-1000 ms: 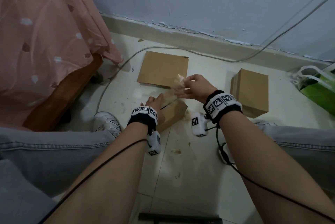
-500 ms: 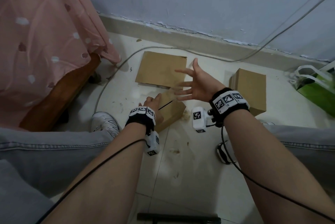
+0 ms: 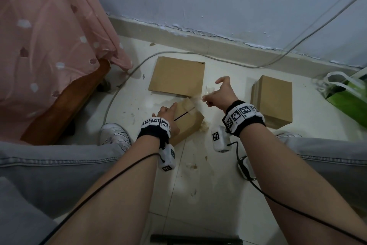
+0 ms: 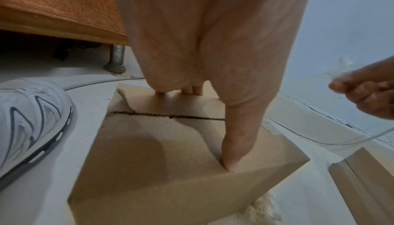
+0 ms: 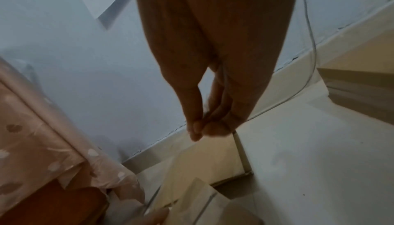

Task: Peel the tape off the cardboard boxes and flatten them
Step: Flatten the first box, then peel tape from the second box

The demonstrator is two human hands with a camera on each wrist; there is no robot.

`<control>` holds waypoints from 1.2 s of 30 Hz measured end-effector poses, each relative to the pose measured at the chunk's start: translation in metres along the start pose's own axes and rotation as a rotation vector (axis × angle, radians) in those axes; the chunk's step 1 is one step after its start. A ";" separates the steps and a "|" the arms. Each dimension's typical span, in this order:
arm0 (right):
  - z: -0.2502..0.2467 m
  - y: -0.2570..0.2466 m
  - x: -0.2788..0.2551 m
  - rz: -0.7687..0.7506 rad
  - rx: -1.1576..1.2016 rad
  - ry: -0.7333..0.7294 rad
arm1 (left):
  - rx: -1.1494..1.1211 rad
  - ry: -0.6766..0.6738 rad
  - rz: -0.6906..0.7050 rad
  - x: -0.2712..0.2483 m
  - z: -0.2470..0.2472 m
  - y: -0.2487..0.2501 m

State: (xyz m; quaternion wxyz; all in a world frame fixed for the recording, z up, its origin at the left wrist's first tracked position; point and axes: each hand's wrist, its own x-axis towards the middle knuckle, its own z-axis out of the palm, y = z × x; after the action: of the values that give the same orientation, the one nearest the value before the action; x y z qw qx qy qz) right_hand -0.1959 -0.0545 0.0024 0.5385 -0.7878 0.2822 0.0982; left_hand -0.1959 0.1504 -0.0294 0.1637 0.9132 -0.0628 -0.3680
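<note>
Left hand [image 3: 166, 114] pins box [image 3: 188, 123]; right hand [image 3: 220, 93] pinches tape [image 3: 195, 99]

My right hand [image 3: 219, 95] is blurred, so I can't tell whether it holds tape. My left hand [image 3: 167, 114] covers part of the box [image 3: 188, 123].

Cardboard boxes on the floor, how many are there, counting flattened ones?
3. One small taped box sits under the left hand. One flattened box lies beyond it near the wall. One flattened stack, possibly several boxes, lies to the right, beyond the right hand.
</note>
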 end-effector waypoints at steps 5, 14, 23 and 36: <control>0.007 -0.004 -0.004 0.076 0.106 -0.096 | -0.006 -0.001 -0.008 0.001 0.001 -0.001; 0.013 -0.009 -0.009 0.200 0.505 -0.577 | -0.009 0.008 -0.014 0.002 0.002 -0.003; 0.017 0.006 -0.003 0.190 0.339 -0.691 | -0.016 -0.002 -0.018 0.007 0.003 -0.004; 0.013 0.024 0.012 0.026 -0.124 -0.044 | -0.023 -0.008 0.008 0.012 0.006 -0.008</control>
State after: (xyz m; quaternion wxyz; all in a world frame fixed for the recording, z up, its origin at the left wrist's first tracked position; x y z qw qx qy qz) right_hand -0.1976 -0.0534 -0.0270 0.4936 -0.8135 0.2740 0.1396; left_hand -0.1918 0.1531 -0.0441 0.1753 0.9096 -0.0626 -0.3715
